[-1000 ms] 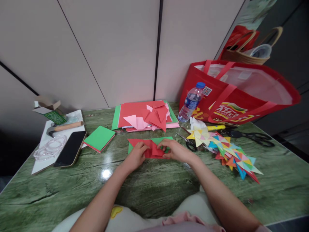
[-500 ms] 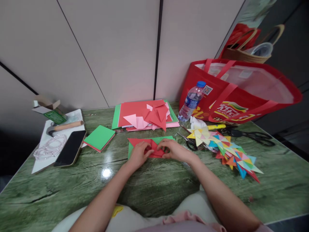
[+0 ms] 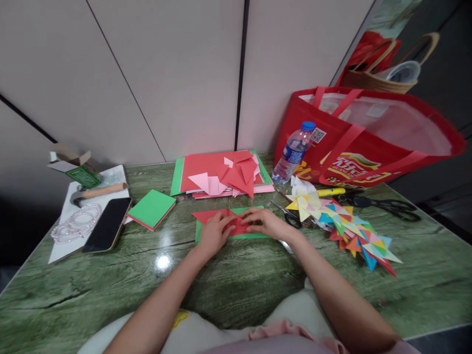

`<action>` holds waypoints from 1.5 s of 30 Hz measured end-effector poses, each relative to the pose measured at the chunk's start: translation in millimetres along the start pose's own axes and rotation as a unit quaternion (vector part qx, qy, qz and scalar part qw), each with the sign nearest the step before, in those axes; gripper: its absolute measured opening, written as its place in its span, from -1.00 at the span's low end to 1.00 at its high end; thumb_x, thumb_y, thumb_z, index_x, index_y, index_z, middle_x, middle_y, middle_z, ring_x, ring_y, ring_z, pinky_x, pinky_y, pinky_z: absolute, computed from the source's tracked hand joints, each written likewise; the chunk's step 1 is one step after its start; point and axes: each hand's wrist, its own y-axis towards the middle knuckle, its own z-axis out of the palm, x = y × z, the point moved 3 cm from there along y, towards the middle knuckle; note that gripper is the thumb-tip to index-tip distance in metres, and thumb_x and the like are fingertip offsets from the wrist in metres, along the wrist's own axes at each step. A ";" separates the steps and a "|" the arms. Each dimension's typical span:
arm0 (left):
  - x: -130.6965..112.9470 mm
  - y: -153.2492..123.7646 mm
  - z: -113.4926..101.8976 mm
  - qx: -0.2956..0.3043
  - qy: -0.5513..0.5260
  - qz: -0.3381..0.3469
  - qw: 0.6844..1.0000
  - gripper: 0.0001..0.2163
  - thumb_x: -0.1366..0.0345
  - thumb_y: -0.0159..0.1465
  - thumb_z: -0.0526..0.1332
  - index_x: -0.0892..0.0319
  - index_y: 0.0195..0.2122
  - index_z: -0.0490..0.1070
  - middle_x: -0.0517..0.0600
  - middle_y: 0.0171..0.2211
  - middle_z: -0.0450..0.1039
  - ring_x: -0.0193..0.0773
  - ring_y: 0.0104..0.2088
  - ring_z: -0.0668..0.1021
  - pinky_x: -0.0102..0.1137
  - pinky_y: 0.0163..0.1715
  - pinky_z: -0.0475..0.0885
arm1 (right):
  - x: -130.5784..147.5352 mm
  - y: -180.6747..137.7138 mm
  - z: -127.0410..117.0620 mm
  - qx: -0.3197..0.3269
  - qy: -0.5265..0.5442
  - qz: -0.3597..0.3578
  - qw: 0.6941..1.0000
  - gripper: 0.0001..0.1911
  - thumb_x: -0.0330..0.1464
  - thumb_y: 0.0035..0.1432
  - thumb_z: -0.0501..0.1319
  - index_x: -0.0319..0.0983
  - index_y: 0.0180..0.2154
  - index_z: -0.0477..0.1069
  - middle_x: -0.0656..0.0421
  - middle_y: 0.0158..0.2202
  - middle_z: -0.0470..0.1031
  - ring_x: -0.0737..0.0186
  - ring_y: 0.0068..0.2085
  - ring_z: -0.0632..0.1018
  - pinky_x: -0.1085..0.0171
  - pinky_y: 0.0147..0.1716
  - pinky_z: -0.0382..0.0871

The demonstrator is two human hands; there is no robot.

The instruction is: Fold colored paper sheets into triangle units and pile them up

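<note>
A red folded paper lies over a green sheet of paper on the table in front of me. My left hand presses and grips the red paper near its middle, fingers bent and thumb pointing inward. From the other side, my right hand curls its fingers and thumb on the right part of the same paper, hiding its right end. The paper's left corner sticks out as a point beyond my left hand. How the creases run between the hands is hard to make out.
Behind are stacked red and green sheets with folded pieces on top. Green square papers, a phone and a hammer lie left. Rightward are small scissors, colourful folded stars, a bottle and a red bag.
The red paper's left corner has shifted slightly left. My right hand's fingers have moved a little up and inward on the paper, and more of the green sheet shows along the lower edge.
</note>
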 end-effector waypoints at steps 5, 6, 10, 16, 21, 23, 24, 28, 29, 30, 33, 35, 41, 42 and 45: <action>-1.6 0.4 1.0 0.004 0.036 0.002 0.999 -0.69 0.21 0.30 0.07 0.00 0.06 0.33 -0.02 -0.28 0.34 -0.27 -0.30 0.44 -0.39 -0.28 0.35 | -2.4 0.5 -0.8 -0.004 0.026 0.011 1.000 -0.75 -0.46 0.05 0.22 -0.22 -0.18 0.52 0.07 -0.13 0.49 0.23 -0.23 0.50 0.24 -0.21 0.37; -1.8 0.4 1.2 0.007 0.045 0.004 0.999 -0.69 0.21 0.29 0.07 0.00 0.06 0.33 -0.02 -0.27 0.34 -0.27 -0.30 0.43 -0.39 -0.29 0.35 | -3.6 0.7 -0.4 -0.010 0.028 0.021 0.999 -0.70 -0.48 0.02 0.23 -0.23 -0.14 0.50 0.08 -0.17 0.50 0.25 -0.27 0.49 0.26 -0.26 0.37; -2.2 0.2 2.3 0.020 0.079 0.012 0.997 -0.67 0.22 0.29 0.08 0.03 0.08 0.31 0.00 -0.24 0.34 -0.24 -0.25 0.43 -0.38 -0.27 0.35 | -7.7 1.1 0.4 -0.020 0.042 0.039 0.998 -0.62 -0.48 -0.04 0.26 -0.27 -0.10 0.47 0.08 -0.21 0.50 0.28 -0.33 0.46 0.31 -0.34 0.35; -0.7 0.4 4.1 0.033 0.084 0.011 0.996 -0.68 0.21 0.29 0.07 0.07 0.07 0.32 0.02 -0.22 0.35 -0.22 -0.24 0.44 -0.36 -0.25 0.35 | -7.4 0.9 -2.0 -0.004 0.053 0.011 0.999 -0.72 -0.38 0.07 0.22 -0.24 -0.14 0.51 0.05 -0.13 0.50 0.25 -0.25 0.49 0.28 -0.28 0.36; 0.5 1.2 2.9 0.021 0.053 0.019 0.998 -0.69 0.23 0.28 0.09 0.04 0.05 0.32 0.00 -0.24 0.35 -0.23 -0.25 0.44 -0.35 -0.24 0.36 | -8.3 1.6 -0.6 -0.025 0.059 0.020 0.998 -0.72 -0.39 0.09 0.20 -0.25 -0.13 0.51 0.05 -0.18 0.51 0.28 -0.33 0.50 0.29 -0.31 0.38; 1.2 1.5 2.4 0.025 0.046 0.016 0.998 -0.69 0.23 0.28 0.09 0.04 0.06 0.32 0.01 -0.23 0.35 -0.24 -0.24 0.45 -0.36 -0.24 0.37 | -9.0 2.0 0.1 -0.029 0.059 0.023 0.998 -0.69 -0.40 0.07 0.21 -0.24 -0.11 0.50 0.06 -0.19 0.50 0.31 -0.38 0.48 0.30 -0.34 0.38; 1.5 1.6 2.1 0.029 0.042 0.016 0.999 -0.69 0.23 0.28 0.09 0.05 0.06 0.32 0.01 -0.22 0.35 -0.23 -0.24 0.45 -0.36 -0.25 0.37 | -9.0 2.1 0.2 -0.028 0.056 0.021 0.998 -0.69 -0.41 0.06 0.21 -0.24 -0.10 0.50 0.06 -0.19 0.50 0.30 -0.37 0.48 0.30 -0.33 0.38; 1.7 1.5 0.9 0.027 0.024 0.022 0.999 -0.69 0.22 0.28 0.09 0.05 0.05 0.33 0.02 -0.21 0.36 -0.23 -0.23 0.46 -0.36 -0.25 0.37 | -8.6 2.2 -0.8 -0.020 0.042 0.014 0.999 -0.68 -0.43 0.06 0.21 -0.21 -0.10 0.50 0.06 -0.14 0.51 0.22 -0.24 0.51 0.25 -0.24 0.37; 1.7 1.4 0.8 0.025 0.022 0.023 0.999 -0.69 0.22 0.28 0.09 0.05 0.05 0.33 0.02 -0.21 0.36 -0.23 -0.23 0.46 -0.36 -0.25 0.38 | -8.5 2.2 -1.0 -0.018 0.040 0.014 0.999 -0.68 -0.43 0.07 0.21 -0.20 -0.10 0.50 0.06 -0.13 0.51 0.20 -0.21 0.51 0.24 -0.21 0.36; 1.8 1.3 0.8 0.023 0.022 0.024 0.999 -0.69 0.21 0.28 0.09 0.03 0.05 0.33 0.01 -0.21 0.36 -0.24 -0.23 0.46 -0.37 -0.25 0.38 | -8.6 2.2 -1.3 -0.016 0.039 0.014 0.999 -0.68 -0.43 0.07 0.21 -0.19 -0.10 0.50 0.07 -0.13 0.51 0.19 -0.20 0.51 0.23 -0.19 0.36; 2.1 1.3 1.3 0.021 0.022 0.025 0.999 -0.69 0.21 0.28 0.09 0.02 0.05 0.33 -0.01 -0.22 0.36 -0.26 -0.24 0.46 -0.38 -0.26 0.38 | -8.7 2.1 -1.5 -0.012 0.037 0.015 0.999 -0.68 -0.43 0.06 0.21 -0.18 -0.10 0.50 0.08 -0.12 0.50 0.19 -0.18 0.51 0.21 -0.16 0.36; 2.5 1.5 1.7 0.022 0.020 0.027 0.999 -0.69 0.21 0.28 0.10 0.02 0.05 0.34 -0.01 -0.22 0.36 -0.26 -0.24 0.46 -0.38 -0.25 0.38 | -8.7 2.1 -1.4 -0.010 0.037 0.017 0.999 -0.67 -0.44 0.06 0.21 -0.17 -0.10 0.50 0.08 -0.12 0.50 0.20 -0.20 0.51 0.22 -0.17 0.36; 4.0 2.0 2.2 0.024 0.005 0.023 0.999 -0.69 0.22 0.27 0.12 0.02 0.05 0.34 -0.01 -0.22 0.36 -0.25 -0.24 0.46 -0.37 -0.23 0.38 | -8.7 2.4 -0.9 -0.012 0.038 0.030 0.999 -0.66 -0.45 0.03 0.22 -0.19 -0.10 0.51 0.08 -0.15 0.49 0.28 -0.32 0.48 0.29 -0.30 0.34; 4.0 2.0 2.1 0.024 0.004 0.023 0.999 -0.69 0.22 0.26 0.12 0.01 0.04 0.35 -0.01 -0.22 0.36 -0.26 -0.24 0.46 -0.37 -0.23 0.38 | -8.9 2.4 -0.8 -0.014 0.038 0.032 0.999 -0.66 -0.45 0.02 0.22 -0.19 -0.11 0.51 0.09 -0.16 0.49 0.29 -0.35 0.47 0.30 -0.32 0.34; 3.6 2.0 1.8 0.025 0.007 0.022 0.999 -0.69 0.22 0.26 0.13 0.00 0.04 0.34 -0.02 -0.23 0.35 -0.27 -0.25 0.46 -0.38 -0.24 0.38 | -9.7 2.5 -0.4 -0.018 0.040 0.030 0.999 -0.66 -0.46 0.01 0.22 -0.19 -0.11 0.51 0.09 -0.16 0.50 0.30 -0.35 0.46 0.31 -0.34 0.33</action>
